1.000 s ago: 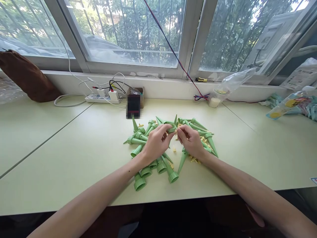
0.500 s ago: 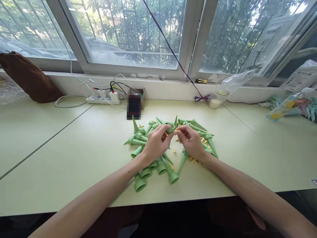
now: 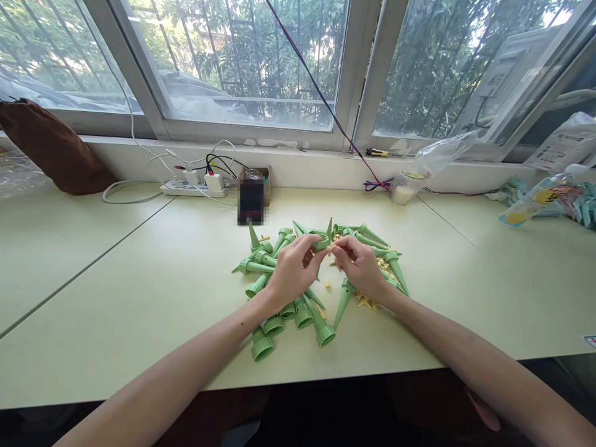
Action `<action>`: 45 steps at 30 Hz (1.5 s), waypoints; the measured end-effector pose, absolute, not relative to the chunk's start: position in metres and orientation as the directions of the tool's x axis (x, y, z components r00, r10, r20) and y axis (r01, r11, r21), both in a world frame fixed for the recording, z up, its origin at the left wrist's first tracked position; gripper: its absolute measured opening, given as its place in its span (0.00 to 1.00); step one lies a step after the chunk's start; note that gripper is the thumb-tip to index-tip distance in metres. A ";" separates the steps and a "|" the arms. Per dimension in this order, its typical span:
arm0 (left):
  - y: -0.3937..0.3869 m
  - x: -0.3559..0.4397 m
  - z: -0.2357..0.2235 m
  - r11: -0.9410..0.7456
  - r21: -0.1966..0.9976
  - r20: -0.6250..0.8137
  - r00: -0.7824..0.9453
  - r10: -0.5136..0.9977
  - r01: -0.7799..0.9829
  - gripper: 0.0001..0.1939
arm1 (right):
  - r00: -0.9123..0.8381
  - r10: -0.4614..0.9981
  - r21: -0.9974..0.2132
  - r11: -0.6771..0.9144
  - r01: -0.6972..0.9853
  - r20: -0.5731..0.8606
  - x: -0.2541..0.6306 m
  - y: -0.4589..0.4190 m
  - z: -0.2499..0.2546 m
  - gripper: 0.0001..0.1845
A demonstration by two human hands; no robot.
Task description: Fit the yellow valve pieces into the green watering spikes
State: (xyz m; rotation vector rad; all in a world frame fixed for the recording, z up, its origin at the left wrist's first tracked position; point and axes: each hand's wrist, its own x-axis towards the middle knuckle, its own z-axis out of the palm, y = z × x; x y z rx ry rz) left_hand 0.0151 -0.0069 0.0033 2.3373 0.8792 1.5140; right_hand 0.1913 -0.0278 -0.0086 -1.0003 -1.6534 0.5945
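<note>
Green, tapered plastic spike with a wide ribbed collar [image 3: 321, 243], held above the middle of the worktop [image 3: 465, 292], between two loose groups of parts. The left hand [image 3: 293, 267] has its grip closed on the collar, thumb and fingers on opposite sides; this hold probably steadies the spike while leaving the side nearer the other hand exposed. The collar's open end faces up; the fingers hide much of the taper. The right hand [image 3: 361, 267] has a narrow grip, its fingertips pinching a small, pale-yellow plastic piece [image 3: 329, 249] just beside the collar. Whether the two parts touch cannot be told. A fingertip pinch seems suited to so small a part. Both forearms slant inward from the near edge, perhaps resting there for steadiness. Other green spikes [image 3: 343, 301] lie around the hands, at varied angles, and yellow pieces [image 3: 365, 302] lie near the right wrist, apparently within easy reach. One separate yellow piece [image 3: 328, 285] lies between the hands.
</note>
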 end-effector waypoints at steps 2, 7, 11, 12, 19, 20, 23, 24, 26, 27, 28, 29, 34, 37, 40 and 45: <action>-0.007 0.015 0.004 -0.797 0.482 0.754 0.290 0.589 0.364 0.06 | -0.085 0.849 -0.791 0.518 0.327 0.521 0.192 -0.027 -0.009 0.12; -0.008 0.016 0.003 -0.797 0.476 0.757 0.288 0.586 0.371 0.06 | -0.087 0.854 -0.790 0.510 0.339 0.514 0.192 -0.027 -0.010 0.12; -0.008 0.016 0.003 -0.798 0.475 0.756 0.291 0.586 0.371 0.06 | -0.096 0.853 -0.786 0.512 0.346 0.513 0.192 -0.027 -0.009 0.13; -0.008 0.016 0.003 -0.799 0.476 0.756 0.292 0.585 0.369 0.06 | -0.098 0.852 -0.784 0.513 0.349 0.514 0.192 -0.027 -0.009 0.13; -0.008 0.016 0.002 -0.794 0.482 0.753 0.289 0.591 0.370 0.06 | -0.103 0.851 -0.770 0.511 0.382 0.515 0.193 -0.026 -0.009 0.14; -0.008 0.016 0.002 -0.795 0.482 0.753 0.290 0.591 0.369 0.06 | -0.103 0.852 -0.769 0.510 0.385 0.513 0.194 -0.026 -0.009 0.15; -0.009 0.016 0.002 -0.797 0.481 0.753 0.294 0.589 0.365 0.06 | -0.104 0.855 -0.772 0.506 0.385 0.509 0.194 -0.027 -0.008 0.15; -0.009 0.016 0.002 -0.798 0.481 0.753 0.295 0.589 0.364 0.06 | -0.105 0.855 -0.774 0.506 0.382 0.507 0.193 -0.027 -0.008 0.16; -0.009 0.016 0.002 -0.797 0.481 0.752 0.295 0.589 0.365 0.06 | -0.107 0.857 -0.778 0.504 0.375 0.503 0.193 -0.027 -0.007 0.16; -0.009 0.016 0.002 -0.797 0.480 0.753 0.294 0.589 0.366 0.06 | -0.107 0.859 -0.781 0.502 0.372 0.501 0.193 -0.027 -0.007 0.16; -0.009 0.016 0.002 -0.796 0.480 0.753 0.293 0.589 0.368 0.07 | -0.108 0.861 -0.783 0.499 0.370 0.498 0.193 -0.028 -0.006 0.17; -0.009 0.016 0.002 -0.796 0.480 0.753 0.293 0.589 0.369 0.07 | -0.108 0.863 -0.786 0.496 0.370 0.494 0.193 -0.028 -0.005 0.17; -0.008 0.017 -0.001 -0.799 0.476 0.754 0.299 0.586 0.367 0.07 | -0.124 0.872 -0.786 0.481 0.388 0.473 0.194 -0.028 -0.003 0.20; -0.009 0.017 -0.002 -0.808 0.469 0.750 0.322 0.578 0.358 0.06 | -0.146 0.870 -0.772 0.486 0.410 0.470 0.193 -0.028 -0.003 0.24; -0.011 0.017 -0.002 -0.819 0.461 0.736 0.369 0.568 0.341 0.04 | -0.142 0.875 -0.777 0.477 0.411 0.463 0.191 -0.028 -0.005 0.27; -0.009 0.016 0.000 -0.801 0.482 0.725 0.352 0.592 0.355 0.05 | -0.106 0.869 -0.792 0.486 0.369 0.484 0.189 -0.030 -0.006 0.20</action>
